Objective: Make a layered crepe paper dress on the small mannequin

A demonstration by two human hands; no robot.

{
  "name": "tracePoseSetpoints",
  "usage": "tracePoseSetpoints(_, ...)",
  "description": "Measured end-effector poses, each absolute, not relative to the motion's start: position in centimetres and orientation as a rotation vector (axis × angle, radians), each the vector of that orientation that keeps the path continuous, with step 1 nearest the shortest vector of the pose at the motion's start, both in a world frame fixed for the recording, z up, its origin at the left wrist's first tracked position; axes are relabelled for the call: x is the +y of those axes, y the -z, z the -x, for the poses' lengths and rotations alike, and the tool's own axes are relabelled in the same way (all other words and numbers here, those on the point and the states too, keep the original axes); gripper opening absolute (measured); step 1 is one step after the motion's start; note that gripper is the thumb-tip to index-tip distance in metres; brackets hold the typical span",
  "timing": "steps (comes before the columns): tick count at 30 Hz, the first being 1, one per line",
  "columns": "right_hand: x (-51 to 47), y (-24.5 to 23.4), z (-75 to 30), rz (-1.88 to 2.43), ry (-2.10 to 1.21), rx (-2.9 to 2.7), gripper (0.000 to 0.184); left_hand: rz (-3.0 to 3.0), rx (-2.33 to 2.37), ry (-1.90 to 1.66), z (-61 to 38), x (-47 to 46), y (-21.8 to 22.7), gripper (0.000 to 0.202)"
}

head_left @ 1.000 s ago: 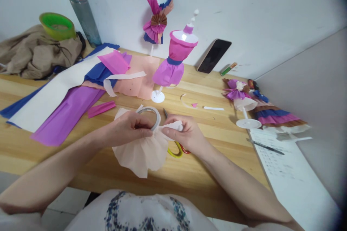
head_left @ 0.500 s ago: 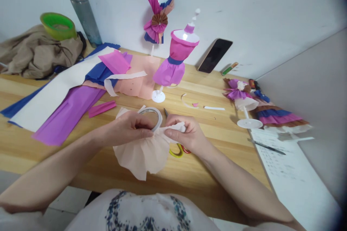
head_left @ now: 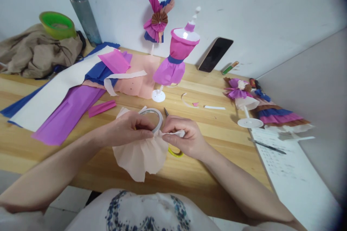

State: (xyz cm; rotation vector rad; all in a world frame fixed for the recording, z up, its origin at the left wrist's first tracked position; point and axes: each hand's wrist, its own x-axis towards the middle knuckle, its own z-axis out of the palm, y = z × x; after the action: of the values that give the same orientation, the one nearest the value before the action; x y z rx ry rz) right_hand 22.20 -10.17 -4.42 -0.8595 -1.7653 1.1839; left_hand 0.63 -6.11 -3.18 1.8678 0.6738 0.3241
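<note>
A pale peach piece of crepe paper [head_left: 142, 157], gathered in pleats at its top edge, hangs fan-like between my two hands. My left hand [head_left: 134, 127] pinches the gathered edge, closed, with thumb and fingers together. Behind those fingers a roll of tape [head_left: 159, 116] stands against the paper; whether the hand also grips it I cannot tell. My right hand [head_left: 187, 137] is closed on the right end of the same paper, bunched into a narrow strip. Under the right hand lie scissors [head_left: 176, 152], with a yellow handle loop and the tip showing; the rest is hidden.
Beyond my hands stands a mini dress form [head_left: 184, 45] in pink and purple paper, with another decorated form [head_left: 159, 18] behind. Coloured crepe sheets [head_left: 67, 112] spread at left. A phone [head_left: 216, 55] leans on the wall. More dressed forms [head_left: 249, 122] and a written sheet [head_left: 292, 166] are at right.
My right fingers have curled in closer to the left hand, bunching the paper's right end tighter. The red part of the scissors is now covered. My left hand has barely moved.
</note>
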Motion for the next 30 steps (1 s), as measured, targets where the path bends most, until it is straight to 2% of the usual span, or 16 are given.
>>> tracePoseSetpoints(7,-10.01,4.54,-22.22,0.920,-1.107,-1.648,0.016,-1.866,0.689,-0.314,-0.44,-5.90,2.89,0.019)
tracePoseSetpoints(12,-10.22,4.82,-22.15,1.033,-1.225,-1.492,0.018,-1.883,0.703,-0.308,-0.48,-5.85,3.03,0.018)
tracePoseSetpoints(22,-10.32,5.09,-22.09,1.064,-1.297,-1.387,0.010,-1.819,0.778,-0.310,-0.47,-5.80,3.30,0.019)
tracePoseSetpoints(30,-10.30,5.17,-22.08,1.081,-1.444,-1.253,0.017,-1.820,0.766,-0.305,-0.45,-5.71,3.27,0.017)
